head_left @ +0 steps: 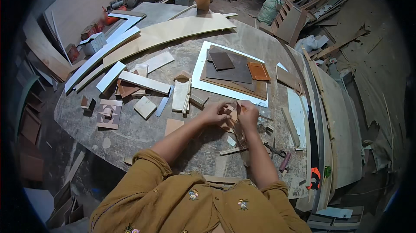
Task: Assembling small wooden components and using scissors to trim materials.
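I pinch a small pale wood piece (229, 114) between my left hand (215, 114) and right hand (248, 115), just below the white board (200, 66) stacked with dark and orange panels, pliers (275, 150) further below it.

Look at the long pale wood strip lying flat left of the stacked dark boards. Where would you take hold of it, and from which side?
Probably at its middle, from above, fingers pinching the two long edges. The pale wood strip lies flat and slanted on the table, long and narrow, so a centre grip should keep it level. Smaller offcuts crowd near it, and both the left hand and right hand are busy with small wood pieces.
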`<action>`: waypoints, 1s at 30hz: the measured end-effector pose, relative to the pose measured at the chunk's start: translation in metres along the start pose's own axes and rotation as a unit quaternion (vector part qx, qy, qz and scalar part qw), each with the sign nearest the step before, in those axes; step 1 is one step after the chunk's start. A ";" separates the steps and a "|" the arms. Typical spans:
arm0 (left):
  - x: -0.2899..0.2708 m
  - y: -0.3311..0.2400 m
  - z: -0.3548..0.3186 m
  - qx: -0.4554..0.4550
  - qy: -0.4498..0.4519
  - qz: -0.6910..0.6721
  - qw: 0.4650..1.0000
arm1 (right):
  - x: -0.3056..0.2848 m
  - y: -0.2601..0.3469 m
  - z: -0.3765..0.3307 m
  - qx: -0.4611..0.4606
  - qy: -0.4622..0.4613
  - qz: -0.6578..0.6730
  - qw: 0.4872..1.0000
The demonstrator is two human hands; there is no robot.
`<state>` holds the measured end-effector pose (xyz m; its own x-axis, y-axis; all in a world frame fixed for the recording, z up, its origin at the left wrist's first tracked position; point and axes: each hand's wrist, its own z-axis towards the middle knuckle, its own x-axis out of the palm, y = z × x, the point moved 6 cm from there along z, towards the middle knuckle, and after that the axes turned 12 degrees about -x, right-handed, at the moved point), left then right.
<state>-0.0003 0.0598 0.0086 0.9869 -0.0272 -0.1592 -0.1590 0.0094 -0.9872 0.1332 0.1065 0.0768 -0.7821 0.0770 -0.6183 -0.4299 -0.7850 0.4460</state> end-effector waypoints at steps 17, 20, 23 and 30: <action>0.003 -0.097 -0.040 -0.014 -0.062 -0.114 0.991 | -0.100 0.017 -0.020 0.150 -0.001 0.107 0.983; 0.043 -0.114 -0.057 -0.100 0.035 -0.064 0.992 | -0.117 0.045 -0.038 0.070 -0.052 0.140 0.986; 0.066 -0.094 -0.068 -0.160 0.133 -0.086 0.974 | -0.117 0.043 -0.069 0.176 -0.044 0.192 0.964; 0.110 -0.093 -0.094 -0.187 0.220 -0.170 0.942 | -0.122 0.024 -0.134 0.361 -0.087 0.418 0.829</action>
<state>0.1201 -0.0383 0.0823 0.8884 -0.3780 0.2605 0.0830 -0.4258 -0.9010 0.2786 -0.0043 0.0762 -0.9690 -0.1722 0.1773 0.1867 -0.0398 0.9816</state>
